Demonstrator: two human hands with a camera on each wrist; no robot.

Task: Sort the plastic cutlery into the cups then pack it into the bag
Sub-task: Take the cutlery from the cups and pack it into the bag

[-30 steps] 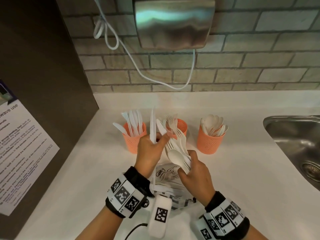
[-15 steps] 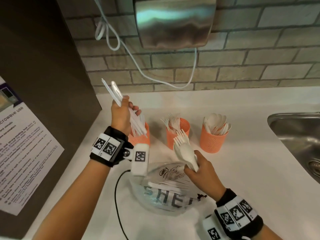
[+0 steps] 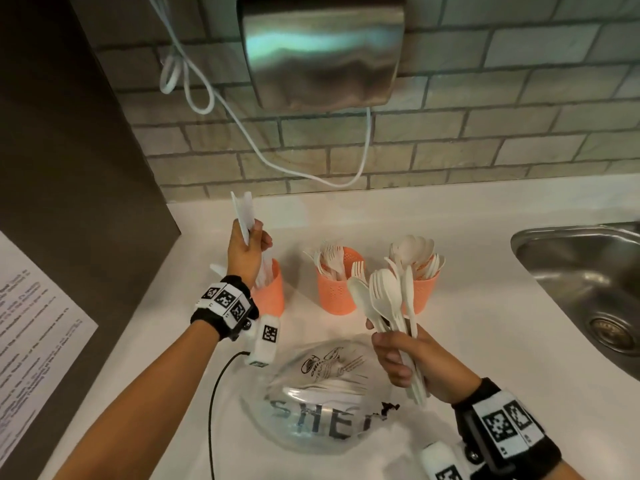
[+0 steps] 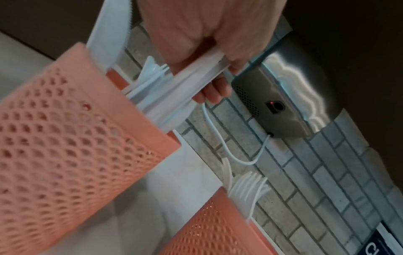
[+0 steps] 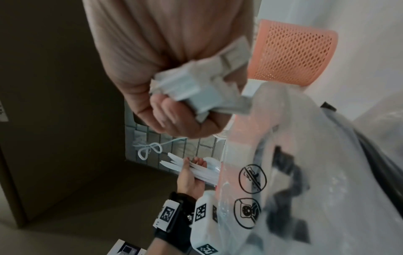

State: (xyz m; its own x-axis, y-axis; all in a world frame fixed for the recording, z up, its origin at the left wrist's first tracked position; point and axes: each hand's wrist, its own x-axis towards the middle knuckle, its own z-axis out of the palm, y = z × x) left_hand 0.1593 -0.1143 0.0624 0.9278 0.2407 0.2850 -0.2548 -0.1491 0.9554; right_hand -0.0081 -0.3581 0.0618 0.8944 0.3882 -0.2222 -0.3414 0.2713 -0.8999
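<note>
Even indoor light keeps the white counter (image 3: 485,341) bright, and glare streaks the steel dispenser (image 3: 322,50). The head view bows at its edges. Both wrist views are motion-blurred, dim and noisy in dark corners.

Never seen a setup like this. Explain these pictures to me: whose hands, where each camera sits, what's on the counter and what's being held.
No machine here: a person works bare-handed, wearing a camera on the head and one on each wrist. The head view looks down at a white counter with three orange mesh cups of white plastic cutlery, a clear plastic bag in front, and a sink at right. The left hand grips a few knives above the left cup; the left wrist view shows them close up. The right hand holds a bundle of spoons and forks over the bag.
</note>
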